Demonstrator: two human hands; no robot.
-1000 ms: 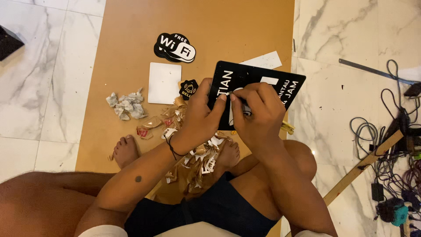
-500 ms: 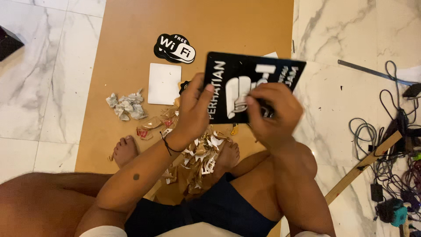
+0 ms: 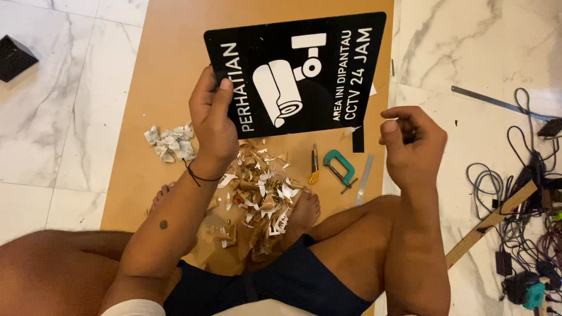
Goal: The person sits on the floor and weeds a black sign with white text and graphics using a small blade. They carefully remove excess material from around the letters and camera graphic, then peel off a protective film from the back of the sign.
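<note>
Two bare hands are in view above a brown board (image 3: 146, 88) laid on the marble floor (image 3: 52, 117). The left hand (image 3: 212, 120) has its grip closed on the left edge of a black rectangular sign (image 3: 328, 52) with a white camera pictogram, thumb on the printed face, the other fingers hidden behind the panel; the sign is raised and tilted over the far part of the board. The right hand (image 3: 413, 140) is apart from the sign, just beyond its lower right corner, with fingers curled inward; what the closed grip contains, if anything, cannot be made out. A small pale sliver (image 3: 353, 131) shows at the sign's lower right corner, too small to identify. The sign hides whatever lies on the board beneath it. Near the board's near edge, a heap of torn paper scraps (image 3: 257, 187) partly covers one foot (image 3: 301, 213). Crumpled white paper (image 3: 171, 143) lies toward the board's left edge. A yellow utility knife (image 3: 315, 165), a teal clamp (image 3: 339, 167) and a steel ruler (image 3: 363, 178) lie near the right edge. Tangled cables (image 3: 521, 193) on the floor are cut off by the frame.
</note>
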